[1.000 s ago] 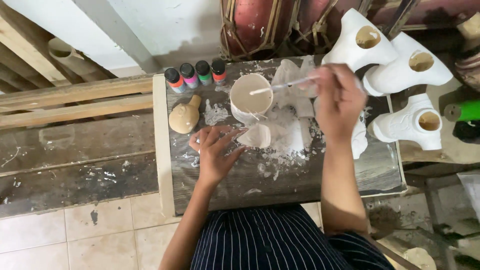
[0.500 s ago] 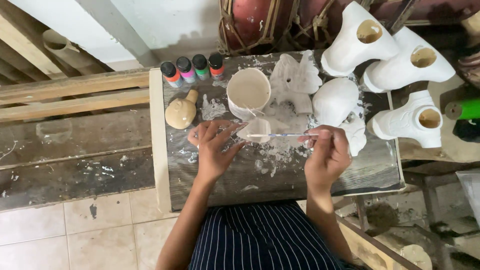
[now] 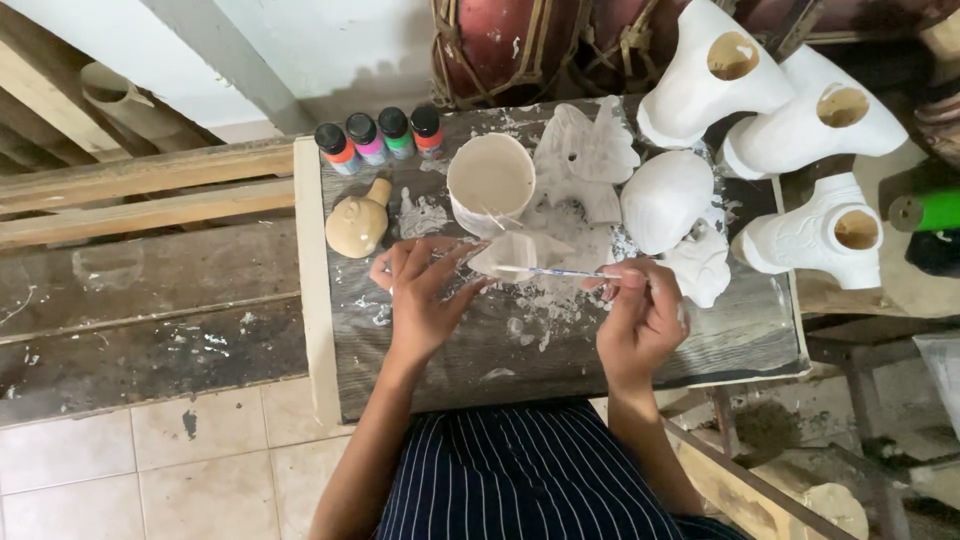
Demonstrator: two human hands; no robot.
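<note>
Since 1 second ago, the right hand (image 3: pixel 640 320) has come nearer from the cup (image 3: pixel 490 180). It pinches a thin brush (image 3: pixel 555 271) while the left hand (image 3: pixel 425 295) grips a small white piece (image 3: pixel 510 255), steadying it for the tip.

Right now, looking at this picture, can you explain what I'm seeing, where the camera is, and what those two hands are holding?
The picture comes from a camera worn on a person's head, looking straight down at their own bare hands over a small paint-spattered wooden board.

The left hand steadies a small white figure. The right hand holds a thin brush whose tip reaches that figure.

Behind it stands a white cup, which seems to hold white paint. At the board's far left edge are four small paint bottles with dark caps, and below them a tan unpainted figurine. More white figures stand to the right, and three white hollow vase-like pieces lie beyond the board.
</note>
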